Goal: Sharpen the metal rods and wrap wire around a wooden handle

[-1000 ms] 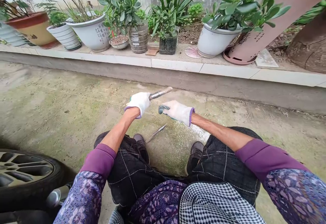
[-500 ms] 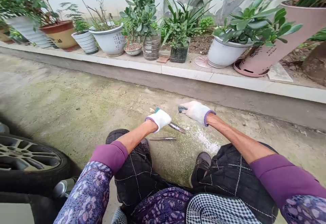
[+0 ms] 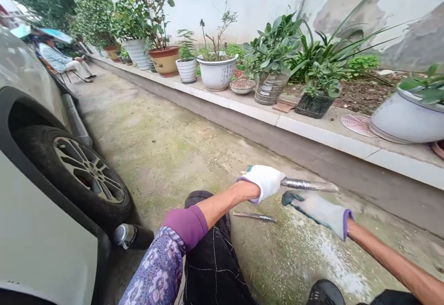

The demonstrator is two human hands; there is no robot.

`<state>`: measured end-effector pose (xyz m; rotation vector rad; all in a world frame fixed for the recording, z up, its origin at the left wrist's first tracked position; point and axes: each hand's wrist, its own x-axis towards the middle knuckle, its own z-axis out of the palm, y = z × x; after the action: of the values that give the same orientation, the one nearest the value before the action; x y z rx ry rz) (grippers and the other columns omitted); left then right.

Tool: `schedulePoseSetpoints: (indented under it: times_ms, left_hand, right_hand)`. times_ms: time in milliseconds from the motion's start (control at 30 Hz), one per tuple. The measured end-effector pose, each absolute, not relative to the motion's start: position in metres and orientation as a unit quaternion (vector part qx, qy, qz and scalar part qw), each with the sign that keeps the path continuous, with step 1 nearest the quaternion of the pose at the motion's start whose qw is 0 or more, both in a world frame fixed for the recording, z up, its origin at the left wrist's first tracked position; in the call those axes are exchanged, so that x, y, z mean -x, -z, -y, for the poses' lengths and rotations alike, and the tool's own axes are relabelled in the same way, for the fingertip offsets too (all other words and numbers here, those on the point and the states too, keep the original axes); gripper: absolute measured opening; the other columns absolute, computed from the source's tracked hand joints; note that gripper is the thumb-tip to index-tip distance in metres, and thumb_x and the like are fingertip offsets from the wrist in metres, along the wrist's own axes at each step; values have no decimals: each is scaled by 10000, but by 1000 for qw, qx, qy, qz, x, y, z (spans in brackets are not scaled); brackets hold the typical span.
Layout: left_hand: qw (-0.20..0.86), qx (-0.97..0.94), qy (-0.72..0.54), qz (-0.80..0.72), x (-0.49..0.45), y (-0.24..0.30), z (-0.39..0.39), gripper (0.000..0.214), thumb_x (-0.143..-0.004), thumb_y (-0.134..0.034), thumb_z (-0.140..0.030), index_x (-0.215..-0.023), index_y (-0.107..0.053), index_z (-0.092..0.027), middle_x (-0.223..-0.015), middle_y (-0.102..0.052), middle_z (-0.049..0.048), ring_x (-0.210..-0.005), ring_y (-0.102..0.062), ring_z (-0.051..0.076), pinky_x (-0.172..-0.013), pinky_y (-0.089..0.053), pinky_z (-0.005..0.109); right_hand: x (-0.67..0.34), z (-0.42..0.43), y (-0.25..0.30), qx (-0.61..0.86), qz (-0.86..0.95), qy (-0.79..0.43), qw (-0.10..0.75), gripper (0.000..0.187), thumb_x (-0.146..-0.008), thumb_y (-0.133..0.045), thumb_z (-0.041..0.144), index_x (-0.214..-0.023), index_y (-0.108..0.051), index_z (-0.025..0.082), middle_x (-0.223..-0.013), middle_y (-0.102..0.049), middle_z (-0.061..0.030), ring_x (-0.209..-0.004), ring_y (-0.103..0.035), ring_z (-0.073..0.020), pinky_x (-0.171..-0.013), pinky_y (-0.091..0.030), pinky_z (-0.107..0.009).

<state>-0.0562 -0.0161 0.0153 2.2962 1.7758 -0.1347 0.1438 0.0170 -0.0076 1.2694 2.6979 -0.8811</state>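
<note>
My left hand (image 3: 264, 181), in a white glove, is closed round one end of a grey metal rod (image 3: 308, 185) that points right, held level above the ground. My right hand (image 3: 316, 210), also gloved with dark green fingertips, hovers just below the rod with its fingers stretched toward my left hand, holding nothing. A second thin metal rod (image 3: 254, 216) lies on the concrete below my left wrist, beside my knee. A patch of white powder (image 3: 330, 254) covers the ground under my right forearm.
A white car (image 3: 31, 212) with its wheel (image 3: 86, 171) stands close on my left, a metal flask (image 3: 125, 235) beside the tyre. A raised ledge (image 3: 277, 120) with several potted plants runs along the wall. A person sits far back at the left (image 3: 58, 57).
The view has swung left, bringing the car and the far seated person into sight. My left hand has lifted the rod from pointing down to level; my right hand dropped under it.
</note>
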Motion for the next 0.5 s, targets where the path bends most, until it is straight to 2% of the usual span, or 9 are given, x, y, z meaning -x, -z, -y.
schedulePoseSetpoints:
  times_ms: [67,167,233,333,500]
  left_hand:
    - [105,-774,64,-621,64,-9,4,328,-988,-456,-158,-1157,-736,-143,-1031,-778,172,-984,-761,316,-829,-599,451]
    - [111,-773,120,-613,67,10,-5,241,-923,-555,-80,-1042,-764,-79,-1016,-772,221,-1021,-751,344,-860,-593,474]
    - [121,-786,148,-589,61,23,-3,180,-873,-628,-59,-977,-774,-72,-953,-774,215,-994,-754,349,-861,-593,485]
    - [123,-813,165,-544,48,32,7,166,-846,-654,-44,-945,-782,-81,-907,-777,196,-959,-758,346,-851,-595,500]
    - [80,-857,156,-485,37,25,21,181,-878,-605,-51,-879,-784,-81,-816,-760,194,-858,-757,340,-771,-592,507]
  right_hand:
    - [-133,-11,12,-389,-873,293,30,249,-1000,-642,416,-1207,-697,287,-1329,-660,-72,-1138,-658,-236,-941,-582,-394]
    - [-117,-16,18,-371,-877,302,44,195,-976,-601,365,-1010,-778,288,-1186,-758,-35,-1057,-712,-269,-913,-574,-352]
    - [-112,-23,18,-372,-877,299,47,238,-934,-557,328,-900,-791,307,-1033,-802,-21,-965,-743,-279,-848,-565,-327]
    - [-113,-33,16,-380,-879,281,55,227,-859,-546,318,-838,-769,285,-876,-796,-34,-822,-735,-258,-782,-542,-322]
    - [-127,-45,22,-374,-874,308,45,196,-797,-546,345,-763,-725,272,-812,-770,-40,-791,-701,-252,-755,-534,-323]
